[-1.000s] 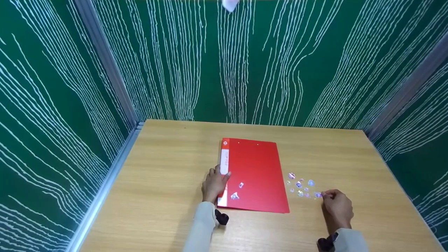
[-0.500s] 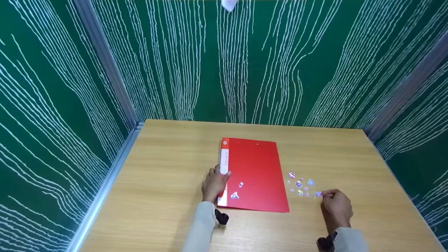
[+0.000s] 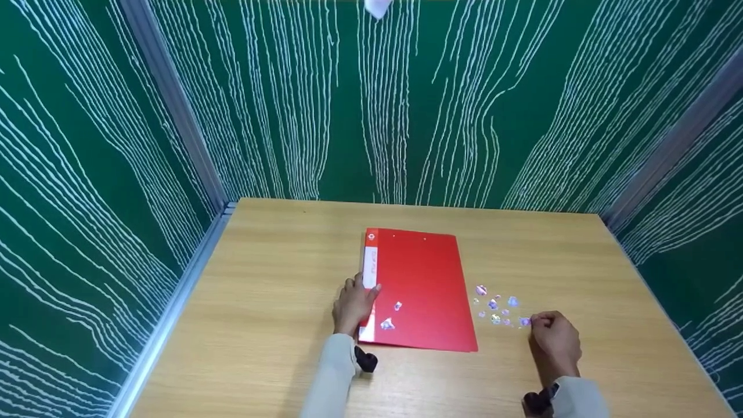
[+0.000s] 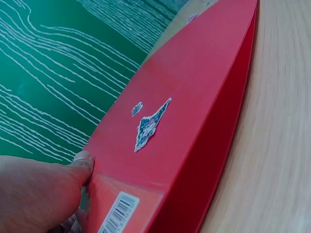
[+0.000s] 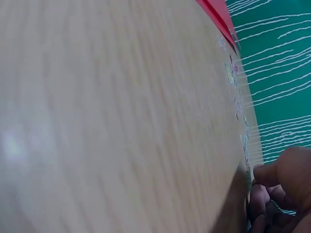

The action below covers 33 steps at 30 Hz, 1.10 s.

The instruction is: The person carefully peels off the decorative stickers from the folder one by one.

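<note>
A red file folder (image 3: 424, 278) lies on the table in the head view, its white-labelled spine at the left. My left hand (image 3: 353, 305) grips that spine, thumb on the cover; the left wrist view shows the thumb near a barcode label (image 4: 119, 213). Two shiny stickers, one larger (image 3: 388, 324) and one smaller (image 3: 397, 305), lie on the cover. Right of the folder, several small shiny stickers (image 3: 495, 319) are scattered on the wood. My right hand (image 3: 557, 342) has thumb and fingers together at the edge of a purple sticker (image 3: 525, 321), pinching it; the fingertips partly hide it.
The wooden table (image 3: 278, 278) is bounded by green walls (image 3: 348, 116) with white wavy lines and by metal posts (image 3: 174, 98). In the left wrist view the folder's cover stands slightly apart from its back (image 4: 214, 160) along the near edge.
Both hands stay at the same places on the folder and the sticker. The whole head view has shifted slightly; nothing else has visibly moved.
</note>
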{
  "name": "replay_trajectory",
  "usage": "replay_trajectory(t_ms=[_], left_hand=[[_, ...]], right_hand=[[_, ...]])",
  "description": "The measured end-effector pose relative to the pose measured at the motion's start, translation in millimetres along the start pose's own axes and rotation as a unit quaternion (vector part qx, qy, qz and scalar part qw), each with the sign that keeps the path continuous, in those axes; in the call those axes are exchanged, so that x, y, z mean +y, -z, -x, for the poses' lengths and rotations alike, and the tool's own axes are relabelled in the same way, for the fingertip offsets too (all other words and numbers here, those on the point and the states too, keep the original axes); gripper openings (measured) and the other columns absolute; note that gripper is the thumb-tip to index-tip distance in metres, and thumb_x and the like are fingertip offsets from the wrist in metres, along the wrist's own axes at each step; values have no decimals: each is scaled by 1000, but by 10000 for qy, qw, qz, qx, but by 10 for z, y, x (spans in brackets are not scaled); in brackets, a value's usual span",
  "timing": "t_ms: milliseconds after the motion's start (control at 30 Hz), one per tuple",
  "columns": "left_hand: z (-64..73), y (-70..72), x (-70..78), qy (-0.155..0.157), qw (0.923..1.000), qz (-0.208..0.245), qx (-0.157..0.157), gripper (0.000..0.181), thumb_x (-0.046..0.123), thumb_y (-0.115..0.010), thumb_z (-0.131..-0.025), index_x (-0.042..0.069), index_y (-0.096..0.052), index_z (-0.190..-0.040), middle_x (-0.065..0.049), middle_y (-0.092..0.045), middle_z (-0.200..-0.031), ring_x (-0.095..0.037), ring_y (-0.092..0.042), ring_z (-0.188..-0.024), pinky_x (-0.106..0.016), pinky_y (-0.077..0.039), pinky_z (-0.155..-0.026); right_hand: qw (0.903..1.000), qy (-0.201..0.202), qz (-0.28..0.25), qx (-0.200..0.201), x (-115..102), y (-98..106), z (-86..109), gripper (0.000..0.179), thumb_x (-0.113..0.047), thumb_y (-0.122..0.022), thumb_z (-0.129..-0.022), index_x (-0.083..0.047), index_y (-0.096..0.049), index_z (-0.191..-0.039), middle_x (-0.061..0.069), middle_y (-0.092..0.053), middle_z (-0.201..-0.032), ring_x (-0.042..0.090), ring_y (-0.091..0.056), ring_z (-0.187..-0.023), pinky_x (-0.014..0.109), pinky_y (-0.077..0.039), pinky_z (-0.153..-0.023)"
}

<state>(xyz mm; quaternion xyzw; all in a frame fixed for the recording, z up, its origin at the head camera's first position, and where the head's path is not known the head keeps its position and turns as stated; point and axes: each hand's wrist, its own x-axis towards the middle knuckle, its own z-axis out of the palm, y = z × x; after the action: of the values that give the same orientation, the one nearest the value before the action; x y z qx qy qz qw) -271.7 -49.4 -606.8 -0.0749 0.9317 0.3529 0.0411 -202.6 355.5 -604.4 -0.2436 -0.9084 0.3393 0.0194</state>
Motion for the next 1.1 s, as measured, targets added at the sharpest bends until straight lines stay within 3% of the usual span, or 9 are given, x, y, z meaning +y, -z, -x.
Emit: replay_trajectory(t_ms=[633, 1100], left_hand=[[43, 34, 10, -172, 9999, 5, -16, 64, 50, -53, -99, 14, -39, -150, -12, -54, -118, -27, -55, -104, -51, -49, -86], [50, 39, -5, -173, 9998, -27, -40, 66, 52, -51, -99, 15, -37, -151, -12, -54, -122, -25, -55, -103, -49, -49, -87]], right_hand=[[9997, 204, 44, -99, -40, 23, 65, 33, -32, -52, -99, -5, -62, -115, 17, -68, -107, 28, -62, -89, 32, -39, -63], [9986, 460, -53, -247, -316, -117, 126, 34, -31, -49, -101, -5, -63, -118, 18, -67, -110, 29, -64, -94, 32, -42, -65]])
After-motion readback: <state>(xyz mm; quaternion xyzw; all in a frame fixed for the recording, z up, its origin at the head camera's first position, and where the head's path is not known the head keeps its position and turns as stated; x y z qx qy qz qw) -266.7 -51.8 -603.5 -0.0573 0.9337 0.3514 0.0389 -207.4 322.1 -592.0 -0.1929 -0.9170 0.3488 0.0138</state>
